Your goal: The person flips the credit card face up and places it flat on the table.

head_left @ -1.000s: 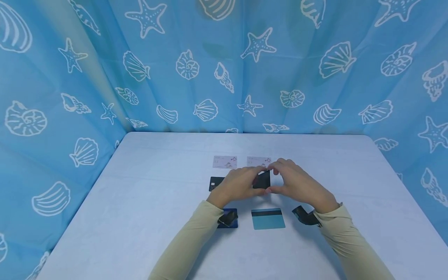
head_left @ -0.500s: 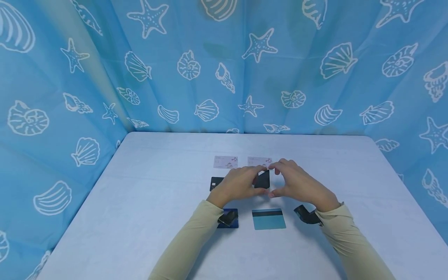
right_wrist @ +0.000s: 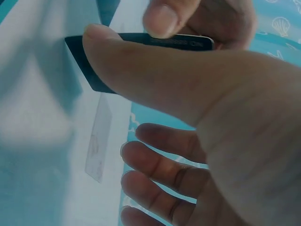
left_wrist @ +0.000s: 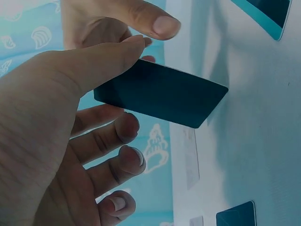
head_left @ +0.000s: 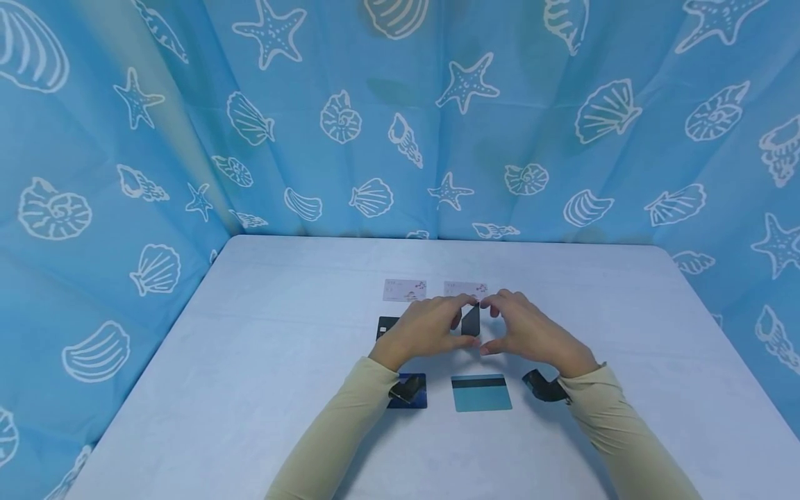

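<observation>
Head view: hands flank a dark card (left one pinching).

The left hand pinches the dark card between thumb and fingers; the right hand arches just right of the card, its fingers bent. Sleeved forearms converge toward the card from the near side.

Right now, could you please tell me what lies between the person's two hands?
A dark card lies between them, held by the left hand, as the head view shows. Whether the right hand also touches it, I cannot tell.
</observation>
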